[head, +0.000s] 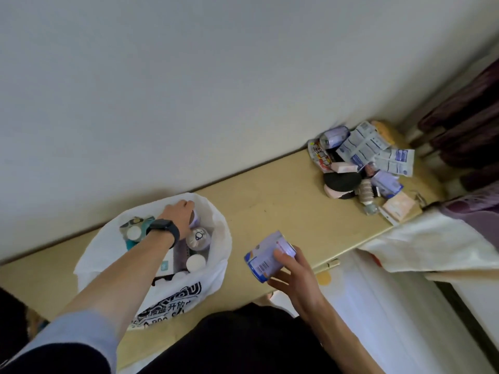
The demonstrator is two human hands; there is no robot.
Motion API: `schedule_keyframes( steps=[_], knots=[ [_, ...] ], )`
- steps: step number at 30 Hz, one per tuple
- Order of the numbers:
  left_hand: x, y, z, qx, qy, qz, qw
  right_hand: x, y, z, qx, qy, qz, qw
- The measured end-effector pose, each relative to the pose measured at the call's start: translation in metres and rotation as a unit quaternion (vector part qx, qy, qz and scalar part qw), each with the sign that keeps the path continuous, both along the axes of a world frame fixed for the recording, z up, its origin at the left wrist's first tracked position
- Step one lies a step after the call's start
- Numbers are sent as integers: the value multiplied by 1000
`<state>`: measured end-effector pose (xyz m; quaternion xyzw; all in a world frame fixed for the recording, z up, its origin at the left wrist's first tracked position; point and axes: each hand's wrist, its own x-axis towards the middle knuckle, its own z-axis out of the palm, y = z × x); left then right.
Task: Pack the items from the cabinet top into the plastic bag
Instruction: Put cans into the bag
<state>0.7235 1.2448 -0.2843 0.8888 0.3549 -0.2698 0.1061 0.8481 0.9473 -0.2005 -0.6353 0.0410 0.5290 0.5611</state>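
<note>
Barcoded blue can is gripped by right hand; purple container by left hand, inside bag printed "开放".

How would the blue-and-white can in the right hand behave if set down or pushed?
The can looks rigid, so the right hand probably won't dent it. Its round wall suggests it would roll if laid sideways on the cabinet top; upright it likely stands steady.
</note>
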Motion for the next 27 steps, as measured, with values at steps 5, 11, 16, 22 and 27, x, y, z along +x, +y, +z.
schedule_keyframes(
  steps=[5,11,16,22,27],
  knots=[
    [-1,16,-24,12,45,-118,992,2,-14,0,-14,-12,-24,1000],
    [3,21,-30,-42,-33,-108,993,-1,-7,-1,-27,-21,-6,999],
    [12,25,-37,-64,-62,-149,985,-5,12,6,-26,-38,33,998],
    [28,22,-30,-83,-81,-139,983,-7,31,10,-29,-68,62,995],
    [18,28,-20,-67,-67,-31,995,-8,39,12,-29,-72,66,995]
  ],
)
